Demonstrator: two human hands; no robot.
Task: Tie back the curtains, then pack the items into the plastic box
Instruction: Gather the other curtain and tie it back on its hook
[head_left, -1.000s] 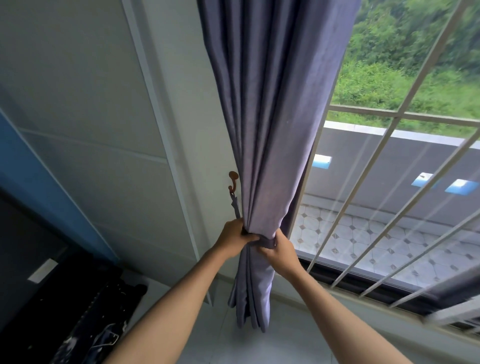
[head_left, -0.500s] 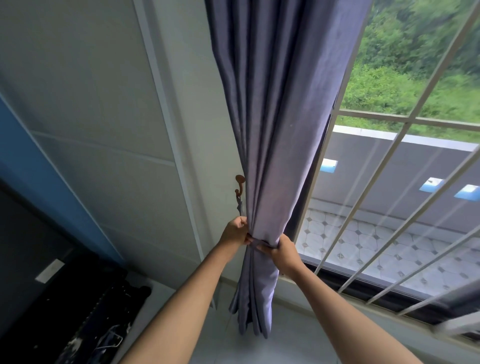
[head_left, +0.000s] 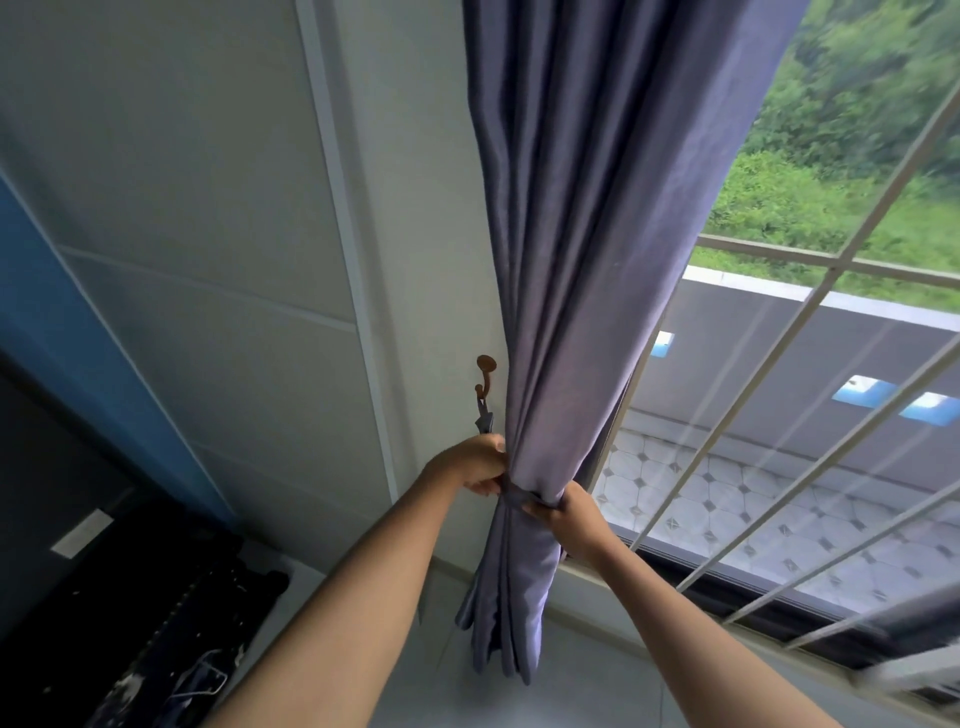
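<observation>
At the far left a blue wall panel (head_left: 36, 291) runs down beside a dark surface bearing a small pale label (head_left: 83, 531). Below that, a black object (head_left: 156, 623) lies on the pale floor; what it is cannot be told. Further right stands the off-white wall (head_left: 208, 208), crossed by a raised vertical strip (head_left: 337, 208).

On the wall just left of the curtain sits a small brown hook (head_left: 485, 375), and a strip of the same purple fabric, the tieback (head_left: 514, 493), hangs from it and passes down behind the left hand. The left hand (head_left: 475, 464) is curled tightly at the left edge of the gathered curtain, gripping the tieback there with its fingers closed round the fabric. The band wraps across the front of the bunched folds, pinching them into a narrow waist.

The purple curtain (head_left: 587, 234) hangs in long pleats from the top of the view, narrows at the hands, then spreads again, with its hem (head_left: 498, 644) close to the floor. The right hand (head_left: 566, 514) clasps the other end of the band against the right side of the bundle, fingers curled round cloth.

To the right is the window, fronted by pale metal bars (head_left: 826, 260). Beyond it lie a tiled ledge (head_left: 727, 499), a grey parapet and green foliage (head_left: 857, 130).
</observation>
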